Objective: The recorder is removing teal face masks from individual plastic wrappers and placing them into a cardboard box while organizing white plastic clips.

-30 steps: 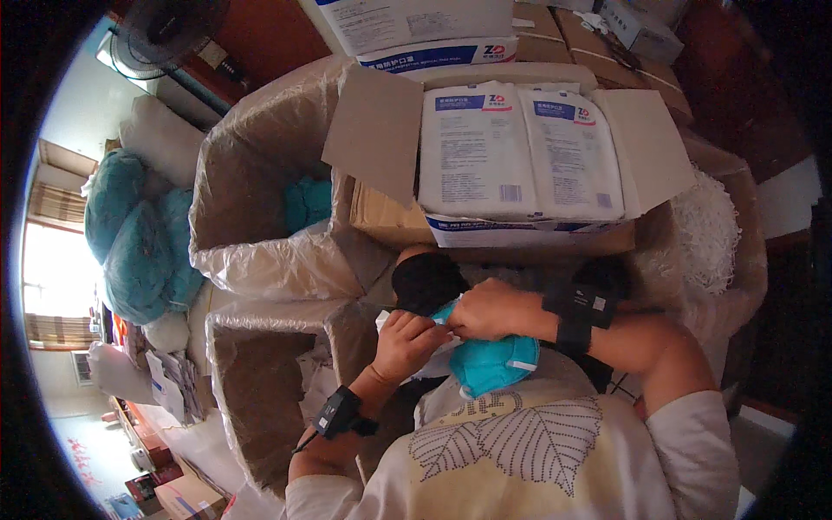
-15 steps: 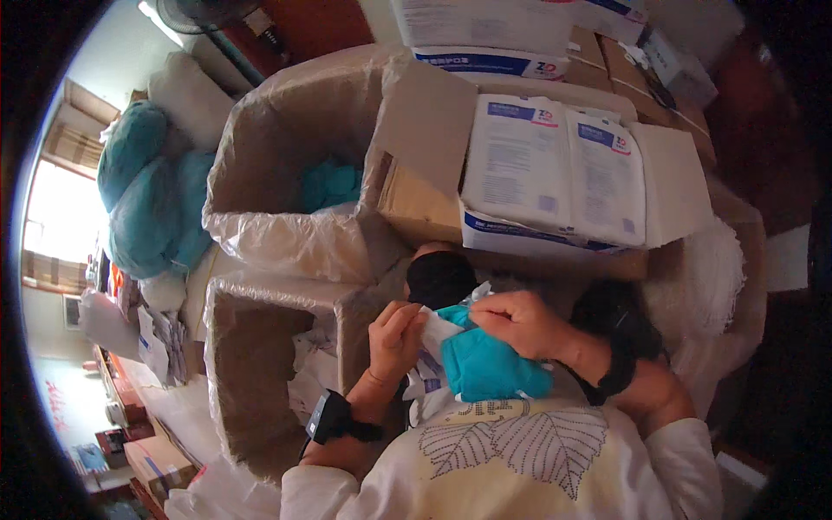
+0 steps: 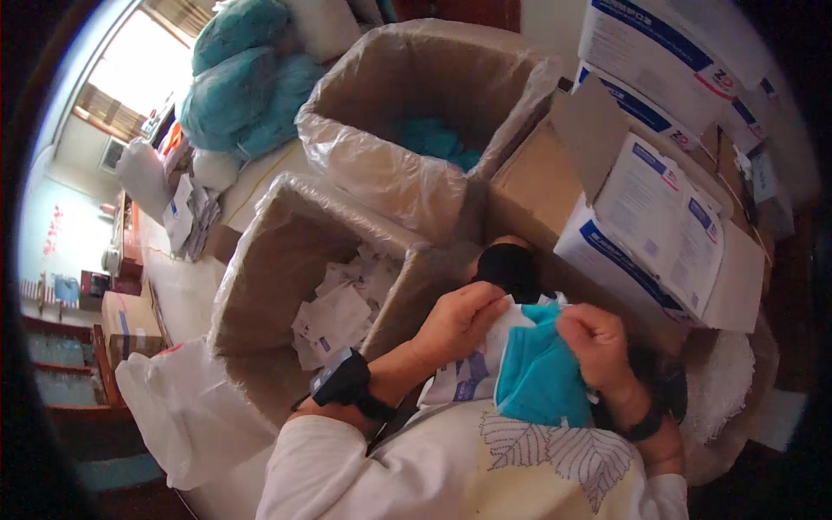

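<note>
My left hand (image 3: 461, 322) pinches the top of a white packet (image 3: 471, 378) with blue print in front of my chest. A teal piece of folded fabric (image 3: 539, 374), which looks like a face mask, lies against the packet, and my right hand (image 3: 598, 345) is closed on its upper right edge. Both hands are at about the same height. Whether the fabric is still partly inside the packet cannot be made out. To the left, a lined carton (image 3: 260, 321) contains loose white packets (image 3: 334, 318). Farther off, another lined carton (image 3: 364, 95) contains teal pieces (image 3: 433, 141).
An open carton (image 3: 589, 251) of white packs (image 3: 667, 212) stands at the right, its flaps spread. Stacked boxes (image 3: 650, 43) rise behind it. Large teal bundles (image 3: 243, 95) lie at the far left. A white plastic bag (image 3: 178, 412) slumps beside the near carton.
The view has swung left, so things appear farther right. My hands keep their pinch, and the teal fabric now hangs more upright, with more of the printed packet showing beside it.
</note>
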A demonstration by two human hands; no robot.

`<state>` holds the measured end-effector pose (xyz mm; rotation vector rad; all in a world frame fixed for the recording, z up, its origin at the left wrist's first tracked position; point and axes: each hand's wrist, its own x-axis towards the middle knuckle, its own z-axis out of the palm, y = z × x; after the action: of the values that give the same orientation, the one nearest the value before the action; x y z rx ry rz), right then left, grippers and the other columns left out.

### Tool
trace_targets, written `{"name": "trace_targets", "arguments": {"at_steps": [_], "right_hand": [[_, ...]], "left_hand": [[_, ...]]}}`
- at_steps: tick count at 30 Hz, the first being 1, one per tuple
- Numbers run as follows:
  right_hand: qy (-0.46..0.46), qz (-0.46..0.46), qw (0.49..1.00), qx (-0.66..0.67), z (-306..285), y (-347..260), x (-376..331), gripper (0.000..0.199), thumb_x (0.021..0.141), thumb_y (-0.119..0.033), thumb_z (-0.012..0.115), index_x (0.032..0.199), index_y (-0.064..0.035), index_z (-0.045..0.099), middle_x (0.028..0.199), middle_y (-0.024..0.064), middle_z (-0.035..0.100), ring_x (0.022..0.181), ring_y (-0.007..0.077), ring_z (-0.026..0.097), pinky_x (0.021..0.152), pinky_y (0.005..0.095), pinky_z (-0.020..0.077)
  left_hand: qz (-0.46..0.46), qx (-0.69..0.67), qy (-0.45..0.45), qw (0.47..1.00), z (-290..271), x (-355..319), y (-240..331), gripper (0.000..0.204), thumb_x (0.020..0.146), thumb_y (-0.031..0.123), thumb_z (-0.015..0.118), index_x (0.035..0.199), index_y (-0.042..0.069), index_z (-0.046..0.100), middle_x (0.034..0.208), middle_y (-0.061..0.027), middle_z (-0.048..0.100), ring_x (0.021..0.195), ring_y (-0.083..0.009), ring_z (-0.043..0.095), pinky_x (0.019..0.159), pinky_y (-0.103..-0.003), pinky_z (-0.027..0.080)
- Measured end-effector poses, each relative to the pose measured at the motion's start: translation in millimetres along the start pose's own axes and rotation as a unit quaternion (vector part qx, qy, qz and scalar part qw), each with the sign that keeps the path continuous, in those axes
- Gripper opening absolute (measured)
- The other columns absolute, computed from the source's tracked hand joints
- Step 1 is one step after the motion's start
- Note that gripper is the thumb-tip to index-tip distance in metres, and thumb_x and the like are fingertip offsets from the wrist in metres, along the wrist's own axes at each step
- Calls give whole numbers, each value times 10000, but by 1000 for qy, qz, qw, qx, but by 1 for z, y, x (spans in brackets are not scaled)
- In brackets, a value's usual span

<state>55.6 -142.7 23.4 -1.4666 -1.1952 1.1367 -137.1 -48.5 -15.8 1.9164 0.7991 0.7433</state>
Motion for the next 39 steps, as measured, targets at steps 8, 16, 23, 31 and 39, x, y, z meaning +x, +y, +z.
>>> {"name": "trace_targets", "arguments": {"at_steps": [8,16,23,31,39], "right_hand": [[-5,168,912,374,8,-5,14,187,848,-248,551,880,-66,581,753,8,593,682,70,556,633,219,475],[-9,156,884,440,7,-37,20,224,858,-273,523,918,-60,558,790,23,597,694,89,571,637,220,485],[75,107,882,453,-37,-31,-6,217,855,-263,529,911,-56,559,785,17,591,694,78,559,630,211,473],[211,8,896,390,-111,-33,-43,207,852,-253,536,900,-53,563,780,11,585,686,69,546,618,205,461],[172,-23,979,105,-122,-31,-35,159,833,-206,559,851,-49,569,733,-14,551,668,41,501,585,192,418]], "left_hand": [[-12,38,56,998,-38,-2,30,91,813,76,547,858,-3,546,737,-141,542,675,-281,552,596,-313,436],[-4,94,54,994,-49,-5,44,101,817,91,533,850,-5,541,721,-135,543,658,-269,550,581,-320,434],[-152,229,158,948,-116,-81,-59,102,803,96,528,760,4,524,675,-126,504,596,-252,491,562,-334,412],[-405,596,207,662,-282,-235,-158,514,736,499,550,1100,135,544,1035,-143,567,981,-337,516,809,-450,418],[-119,-58,140,981,-123,16,-33,426,876,304,479,1145,-26,497,1140,-117,524,1068,-195,476,914,-321,356]]}}
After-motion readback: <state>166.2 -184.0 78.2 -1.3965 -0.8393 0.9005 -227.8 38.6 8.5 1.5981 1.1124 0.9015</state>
